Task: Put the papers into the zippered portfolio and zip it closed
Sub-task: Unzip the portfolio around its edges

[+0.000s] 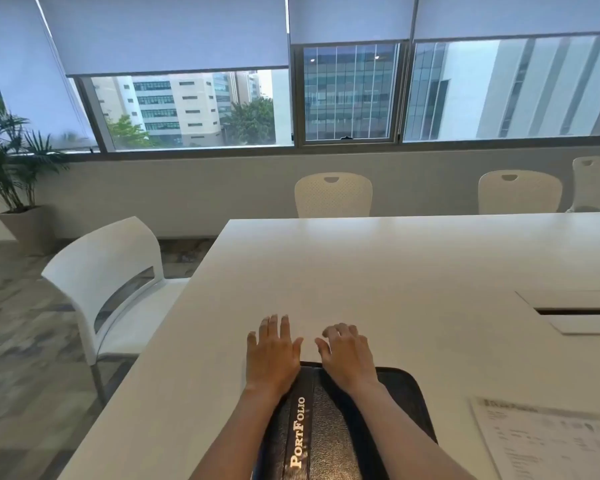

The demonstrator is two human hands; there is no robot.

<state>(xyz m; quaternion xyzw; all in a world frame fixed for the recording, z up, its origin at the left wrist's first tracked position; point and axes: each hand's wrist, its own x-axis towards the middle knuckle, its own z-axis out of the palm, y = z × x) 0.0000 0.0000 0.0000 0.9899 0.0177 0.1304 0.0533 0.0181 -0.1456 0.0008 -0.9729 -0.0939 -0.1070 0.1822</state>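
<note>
A black zippered portfolio [329, 431] with gold "PortFolio" lettering lies flat and closed on the white table [378, 271] at the near edge, partly under my forearms. My left hand [272, 355] rests palm down at its far edge, fingers straight and reaching onto the table. Beside it my right hand [347, 355] rests there too, with fingers loosely bent and holding nothing. Printed papers [548, 441] lie on the table to the right of the portfolio, apart from it.
A white chair [108, 289] stands at the table's left side. More white chairs [333, 195] stand along the far side. A cable hatch [582, 311] is set in the tabletop at right. A potted plant [11, 174] stands at far left by the windows.
</note>
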